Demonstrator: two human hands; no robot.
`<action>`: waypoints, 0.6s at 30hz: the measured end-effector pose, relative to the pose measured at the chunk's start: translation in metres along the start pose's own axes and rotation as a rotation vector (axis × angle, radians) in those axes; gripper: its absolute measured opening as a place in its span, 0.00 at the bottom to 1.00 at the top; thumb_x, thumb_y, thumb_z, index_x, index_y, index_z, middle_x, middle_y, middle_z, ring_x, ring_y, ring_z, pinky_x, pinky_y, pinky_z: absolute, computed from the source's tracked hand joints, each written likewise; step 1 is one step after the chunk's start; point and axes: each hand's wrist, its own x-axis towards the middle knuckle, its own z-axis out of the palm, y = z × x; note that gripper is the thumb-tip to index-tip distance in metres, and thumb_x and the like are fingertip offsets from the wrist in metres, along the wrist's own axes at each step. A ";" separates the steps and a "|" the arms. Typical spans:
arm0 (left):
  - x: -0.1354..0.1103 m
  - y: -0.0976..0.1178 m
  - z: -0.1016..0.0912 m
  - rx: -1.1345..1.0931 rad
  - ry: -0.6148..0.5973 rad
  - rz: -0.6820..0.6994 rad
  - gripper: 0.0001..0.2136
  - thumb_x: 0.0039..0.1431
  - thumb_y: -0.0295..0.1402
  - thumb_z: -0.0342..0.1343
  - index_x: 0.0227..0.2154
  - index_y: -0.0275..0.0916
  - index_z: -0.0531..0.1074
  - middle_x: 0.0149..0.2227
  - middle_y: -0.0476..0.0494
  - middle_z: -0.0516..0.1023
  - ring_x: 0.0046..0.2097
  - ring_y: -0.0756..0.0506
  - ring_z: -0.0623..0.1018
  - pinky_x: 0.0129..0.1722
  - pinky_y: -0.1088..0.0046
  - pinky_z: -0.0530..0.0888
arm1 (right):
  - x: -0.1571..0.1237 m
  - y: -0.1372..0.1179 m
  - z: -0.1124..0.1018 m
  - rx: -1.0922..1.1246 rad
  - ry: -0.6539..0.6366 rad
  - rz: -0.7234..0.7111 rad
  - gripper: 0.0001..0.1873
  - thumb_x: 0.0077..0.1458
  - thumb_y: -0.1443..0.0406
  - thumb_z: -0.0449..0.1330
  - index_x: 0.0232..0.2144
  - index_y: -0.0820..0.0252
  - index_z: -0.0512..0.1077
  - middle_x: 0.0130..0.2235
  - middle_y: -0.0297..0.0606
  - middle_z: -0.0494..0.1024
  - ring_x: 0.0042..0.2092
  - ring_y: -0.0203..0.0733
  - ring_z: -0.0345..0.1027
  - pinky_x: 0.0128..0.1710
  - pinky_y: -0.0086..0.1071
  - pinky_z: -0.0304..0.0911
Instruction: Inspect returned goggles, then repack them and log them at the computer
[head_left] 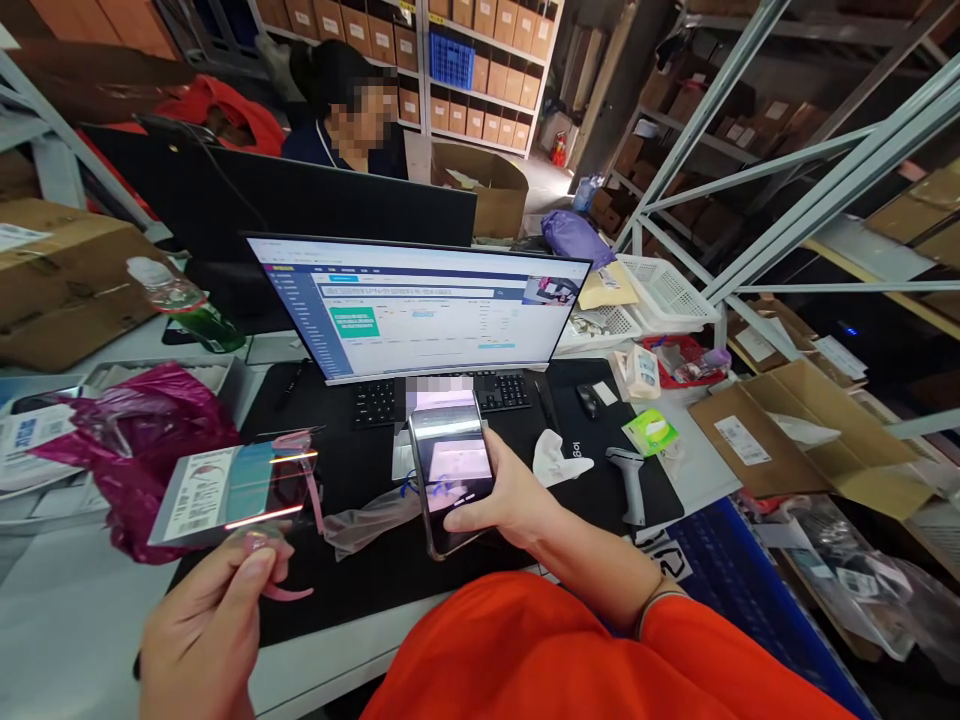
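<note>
Left fingers (247,580) pinching one pink item (289,595), right fingers (471,515) gripping one phone (452,460), one keyboard (514,391), one mouse (589,401) beyond.

A dark-edged smartphone (455,475), tilted upright in the right hand (504,495), its lit screen facing the wearer and showing a pinkish picture. A small pink item (288,594), pinched in the left hand (217,610), its slim curved end jutting rightward below the fingertips.

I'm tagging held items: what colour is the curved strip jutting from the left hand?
Pink; the curved strip shows in the head view.
</note>
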 end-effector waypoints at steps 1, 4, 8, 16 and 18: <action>0.002 -0.003 -0.001 -0.007 0.000 -0.004 0.13 0.44 0.44 0.69 0.27 0.41 0.77 0.30 0.50 0.77 0.36 0.46 0.73 0.36 0.73 0.72 | 0.000 0.002 0.000 -0.008 0.012 -0.006 0.48 0.24 0.67 0.81 0.51 0.56 0.68 0.47 0.37 0.78 0.48 0.46 0.73 0.49 0.37 0.68; 0.006 -0.009 -0.004 -0.006 -0.007 -0.006 0.13 0.45 0.44 0.68 0.29 0.41 0.77 0.31 0.49 0.77 0.36 0.46 0.74 0.35 0.73 0.72 | 0.002 0.004 0.000 -0.013 0.027 0.000 0.49 0.23 0.68 0.81 0.51 0.56 0.68 0.47 0.36 0.77 0.48 0.46 0.72 0.50 0.38 0.68; 0.011 -0.014 -0.005 0.000 0.009 -0.006 0.16 0.39 0.46 0.71 0.26 0.40 0.77 0.28 0.48 0.77 0.33 0.46 0.73 0.30 0.72 0.72 | 0.003 0.005 0.001 0.000 0.048 0.001 0.50 0.22 0.69 0.81 0.51 0.55 0.68 0.47 0.36 0.77 0.48 0.44 0.72 0.48 0.35 0.68; 0.016 -0.016 -0.005 -0.012 0.009 0.005 0.13 0.40 0.42 0.69 0.25 0.41 0.76 0.27 0.49 0.77 0.33 0.46 0.74 0.31 0.74 0.73 | 0.008 0.004 0.001 0.030 0.007 0.054 0.40 0.29 0.63 0.80 0.48 0.58 0.73 0.42 0.36 0.79 0.40 0.41 0.73 0.42 0.33 0.69; 0.021 -0.020 -0.006 -0.021 0.013 0.011 0.14 0.37 0.42 0.71 0.23 0.40 0.76 0.25 0.48 0.76 0.31 0.46 0.74 0.28 0.73 0.73 | 0.011 0.004 0.001 0.065 0.013 0.091 0.39 0.29 0.60 0.80 0.47 0.59 0.74 0.40 0.37 0.79 0.39 0.41 0.73 0.39 0.33 0.69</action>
